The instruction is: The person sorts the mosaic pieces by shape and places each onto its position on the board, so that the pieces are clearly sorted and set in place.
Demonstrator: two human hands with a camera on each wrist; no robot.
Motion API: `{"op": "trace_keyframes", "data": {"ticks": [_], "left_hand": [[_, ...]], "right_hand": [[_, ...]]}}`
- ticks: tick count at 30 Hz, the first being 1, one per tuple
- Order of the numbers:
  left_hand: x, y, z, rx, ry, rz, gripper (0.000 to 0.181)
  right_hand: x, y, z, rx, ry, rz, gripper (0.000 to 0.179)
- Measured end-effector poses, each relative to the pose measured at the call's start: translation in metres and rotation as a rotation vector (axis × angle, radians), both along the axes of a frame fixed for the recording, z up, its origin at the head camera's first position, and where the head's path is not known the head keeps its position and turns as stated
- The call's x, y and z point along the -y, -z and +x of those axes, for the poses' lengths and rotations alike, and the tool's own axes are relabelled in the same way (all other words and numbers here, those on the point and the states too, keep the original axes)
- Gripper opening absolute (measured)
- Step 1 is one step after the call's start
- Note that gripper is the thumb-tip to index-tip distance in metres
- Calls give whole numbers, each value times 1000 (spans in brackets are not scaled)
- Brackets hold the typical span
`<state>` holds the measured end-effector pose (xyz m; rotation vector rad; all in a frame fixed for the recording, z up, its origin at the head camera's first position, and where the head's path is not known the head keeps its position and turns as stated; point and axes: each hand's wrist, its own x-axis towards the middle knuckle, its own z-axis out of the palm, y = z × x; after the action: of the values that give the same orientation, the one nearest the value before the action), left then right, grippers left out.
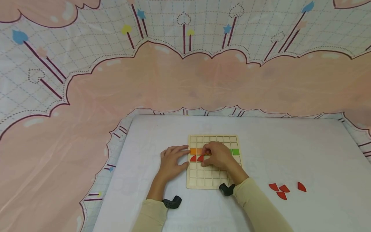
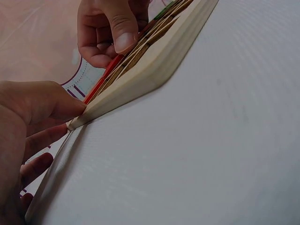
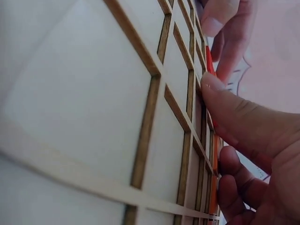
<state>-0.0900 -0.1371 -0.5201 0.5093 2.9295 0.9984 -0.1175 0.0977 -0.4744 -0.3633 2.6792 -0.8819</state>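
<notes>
A wooden grid board (image 1: 200, 183) lies on the white table. My left hand (image 1: 172, 162) is at its left side, fingers spread and fairly straight, thumb and fingertips touching the edge. My right hand (image 1: 219, 155) is over the board, its thumb and bent forefinger at a red quarter-circle piece (image 1: 200, 158) in the second cell of a row. Another red quarter-circle (image 1: 193, 158) lies in the cell to its left. In the row above are orange squares (image 1: 193, 151) and, at the right end, green squares (image 1: 236, 151); the right hand hides the cells between.
Several loose red quarter-circle pieces (image 1: 281, 195) lie on the table (image 1: 318, 154) to the right of the board. A dark wrist device (image 1: 173, 202) is on the left wrist, and another (image 1: 226, 189) is on the right. A patterned cloth (image 1: 203, 80) surrounds the table.
</notes>
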Motion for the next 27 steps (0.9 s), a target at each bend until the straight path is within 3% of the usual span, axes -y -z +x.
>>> {"op": "trace_keyframes", "data": {"ticks": [8,27], "left_hand": [[1,0,-1,-17,3,4,42],[-1,2,0,-20,-5,-2,41]], "right_hand": [[-1,0,-2,-31,-31,-2,18],[-1,0,-1,-24,-8,-19,16]]}}
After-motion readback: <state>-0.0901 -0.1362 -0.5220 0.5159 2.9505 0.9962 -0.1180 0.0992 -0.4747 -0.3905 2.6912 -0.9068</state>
